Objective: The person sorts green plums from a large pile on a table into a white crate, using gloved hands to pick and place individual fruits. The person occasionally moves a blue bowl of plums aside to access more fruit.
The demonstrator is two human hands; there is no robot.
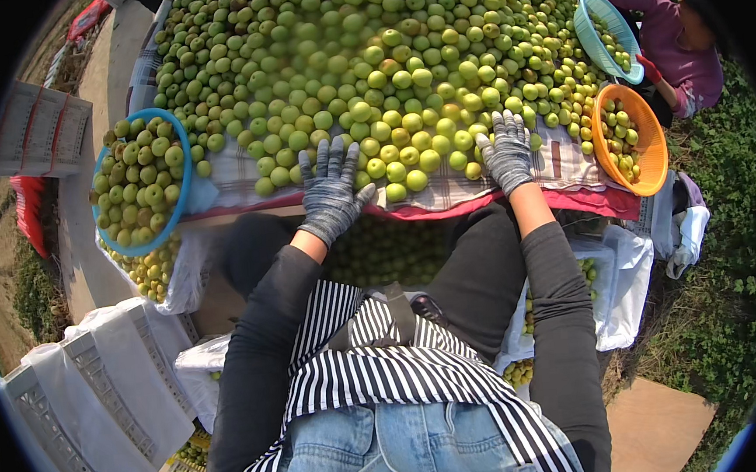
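Note:
A broad heap of round, yellow-green, jujube-like fruit [380,130] covers the table before me, some with brownish patches. My left hand [332,190], in a grey knitted glove, lies palm down at the heap's near edge, thumb out to the right. Fruit touches its fingertips. My right hand [508,151] wears a matching glove and rests to the right of several loose fruits, its fingers pointing away from me. Neither hand is closed around a fruit, though their palms are hidden. Under them is a checked cloth [553,158] with a red border [586,203].
A blue basket [185,164] heaped with fruit stands at left; an orange basket [651,151] is at right. Beyond it, a person [681,60] in red gloves holds a turquoise basket [591,40]. Lined crates [625,291] flank my legs. Stacked crates [100,400] stand lower left.

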